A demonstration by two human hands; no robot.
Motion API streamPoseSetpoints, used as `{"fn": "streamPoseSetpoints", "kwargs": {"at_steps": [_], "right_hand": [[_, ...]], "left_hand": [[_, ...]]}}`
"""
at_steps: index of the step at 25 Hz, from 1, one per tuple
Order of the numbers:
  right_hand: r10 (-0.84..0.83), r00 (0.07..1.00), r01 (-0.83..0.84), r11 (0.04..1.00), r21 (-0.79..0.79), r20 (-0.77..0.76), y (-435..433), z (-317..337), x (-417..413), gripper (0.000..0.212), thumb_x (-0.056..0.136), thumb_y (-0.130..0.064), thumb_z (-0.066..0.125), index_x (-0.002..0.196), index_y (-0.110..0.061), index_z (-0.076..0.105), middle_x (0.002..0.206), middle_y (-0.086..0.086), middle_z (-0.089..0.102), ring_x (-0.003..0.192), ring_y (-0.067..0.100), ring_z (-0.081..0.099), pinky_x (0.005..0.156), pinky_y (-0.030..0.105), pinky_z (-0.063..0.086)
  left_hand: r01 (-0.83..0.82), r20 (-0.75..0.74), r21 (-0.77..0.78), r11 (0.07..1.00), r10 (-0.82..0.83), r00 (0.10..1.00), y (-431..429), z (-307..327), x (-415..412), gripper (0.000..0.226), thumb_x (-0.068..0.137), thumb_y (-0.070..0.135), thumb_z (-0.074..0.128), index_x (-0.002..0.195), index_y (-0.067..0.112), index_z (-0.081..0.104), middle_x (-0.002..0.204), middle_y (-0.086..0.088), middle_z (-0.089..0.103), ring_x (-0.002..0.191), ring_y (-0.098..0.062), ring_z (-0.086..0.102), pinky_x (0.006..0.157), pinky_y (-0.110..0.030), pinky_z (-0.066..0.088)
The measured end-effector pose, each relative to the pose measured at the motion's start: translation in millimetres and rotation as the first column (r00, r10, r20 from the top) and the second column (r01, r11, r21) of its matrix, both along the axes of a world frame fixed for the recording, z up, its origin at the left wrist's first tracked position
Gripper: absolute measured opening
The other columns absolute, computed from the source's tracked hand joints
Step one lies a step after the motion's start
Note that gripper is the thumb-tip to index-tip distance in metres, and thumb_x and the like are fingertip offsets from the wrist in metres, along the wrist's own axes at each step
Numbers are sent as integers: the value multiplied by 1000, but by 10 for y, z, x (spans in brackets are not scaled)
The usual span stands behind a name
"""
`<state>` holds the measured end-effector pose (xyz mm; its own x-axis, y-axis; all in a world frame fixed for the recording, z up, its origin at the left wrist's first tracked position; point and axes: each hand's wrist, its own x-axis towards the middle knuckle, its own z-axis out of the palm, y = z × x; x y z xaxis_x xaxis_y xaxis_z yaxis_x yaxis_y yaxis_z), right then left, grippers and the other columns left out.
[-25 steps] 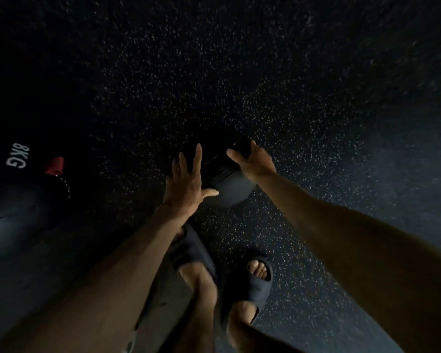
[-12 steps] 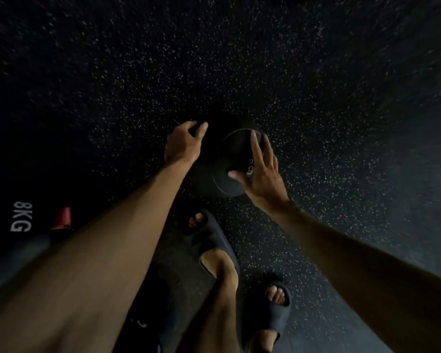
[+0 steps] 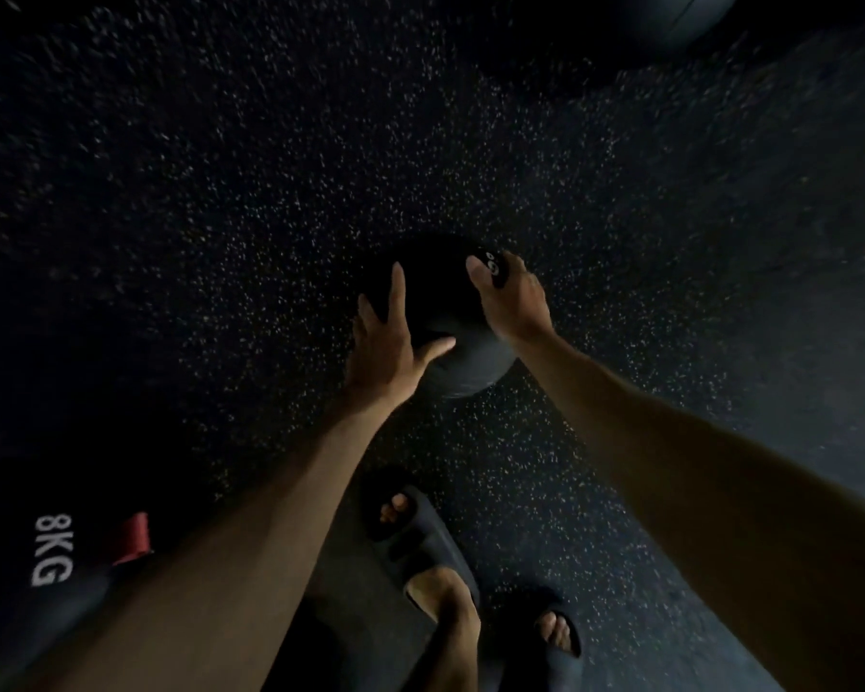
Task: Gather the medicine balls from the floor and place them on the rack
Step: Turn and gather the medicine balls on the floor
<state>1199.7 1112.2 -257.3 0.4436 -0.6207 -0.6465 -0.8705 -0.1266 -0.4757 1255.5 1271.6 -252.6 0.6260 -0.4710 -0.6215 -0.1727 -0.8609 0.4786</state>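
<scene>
I'm watching the left hand pressing flat and the right hand clasping the medicine ball, possibly risking a slip.

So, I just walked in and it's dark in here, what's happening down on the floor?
A person is bent over a dark medicine ball on the speckled floor. The left hand presses flat against its left side; the right hand cups its right side. Another ball marked 8KG lies at the lower left. No rack is in view.
</scene>
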Motion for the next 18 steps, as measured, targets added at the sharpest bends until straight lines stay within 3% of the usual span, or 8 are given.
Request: {"fn": "streamPoseSetpoints", "kwargs": {"at_steps": [2, 4, 7, 9, 12, 14, 16, 18], "right_hand": [[187, 980, -180, 980, -89, 70, 75, 132, -120, 80, 93, -68, 44, 155, -23, 21, 158, 14, 28, 143, 36, 29, 114, 49, 32], [389, 915, -376, 917, -131, 101, 147, 287, -338, 94, 90, -66, 53, 159, -26, 1, 166, 11, -1, 153, 33, 4, 118, 48, 20], [415, 908, -409, 909, -87, 66, -50, 232, -264, 102, 90, -56, 61, 158, -30, -11, 166, 9, -14, 153, 32, -5, 121, 53, 21], [381, 925, -381, 924, -30, -1, -274, 196, 15, 99, 91, -56, 58, 157, -33, -12, 166, 9, -12, 153, 35, 0, 119, 55, 26], [375, 925, -376, 927, 2, -60, -611, 131, 386, 95, 92, -57, 58, 157, -36, -9, 167, 10, -3, 150, 40, 13, 116, 55, 29], [343, 935, -342, 939, 22, -92, -857, 49, 573, 94, 90, -58, 59, 158, -37, -3, 165, 11, 9, 144, 42, 27, 114, 53, 33], [323, 942, -319, 946, 56, -87, -1095, -50, 758, 93, 88, -61, 59, 158, -37, 2, 159, 13, 23, 139, 43, 36, 113, 51, 36], [296, 953, -290, 952, 98, -58, -1316, -145, 901, 92, 87, -65, 57, 159, -33, 8, 153, 14, 35, 137, 40, 40, 112, 49, 37]], "left_hand": [[-19, -51, 88, 996, 24, 998, -232, -1, 331, 104, 83, 67, 61, 156, 39, -8, 157, -25, 15, 138, -47, 33, 104, -58, 40], [-89, -120, 108, 990, 102, 988, -472, -31, 665, 103, 80, 69, 63, 157, 40, 2, 158, -22, 21, 139, -44, 35, 109, -56, 39], [-228, -120, 64, 971, 235, 965, -767, -118, 978, 95, 74, 73, 66, 152, 33, 30, 154, -11, 37, 135, -35, 43, 109, -53, 41], [-309, -64, 49, 950, 312, 948, -966, -145, 1065, 85, 77, 76, 60, 146, 31, 40, 148, -10, 45, 130, -34, 49, 104, -55, 44], [-331, 39, -41, 943, 332, 942, -1080, -122, 1019, 76, 87, 72, 46, 149, 30, 37, 149, -13, 42, 134, -36, 43, 106, -58, 40], [-210, 85, -121, 970, 221, 972, -989, -92, 845, 86, 85, 75, 45, 155, 31, 23, 159, -16, 26, 143, -38, 29, 114, -57, 31], [-40, 149, -94, 995, 54, 987, -862, -30, 642, 100, 80, 80, 45, 158, 35, 3, 164, -19, 7, 148, -41, 16, 117, -57, 23], [21, 213, -47, 999, -11, 977, -953, -17, 673, 102, 78, 84, 39, 158, 36, -4, 164, -21, 4, 147, -44, 17, 117, -59, 26]]}}
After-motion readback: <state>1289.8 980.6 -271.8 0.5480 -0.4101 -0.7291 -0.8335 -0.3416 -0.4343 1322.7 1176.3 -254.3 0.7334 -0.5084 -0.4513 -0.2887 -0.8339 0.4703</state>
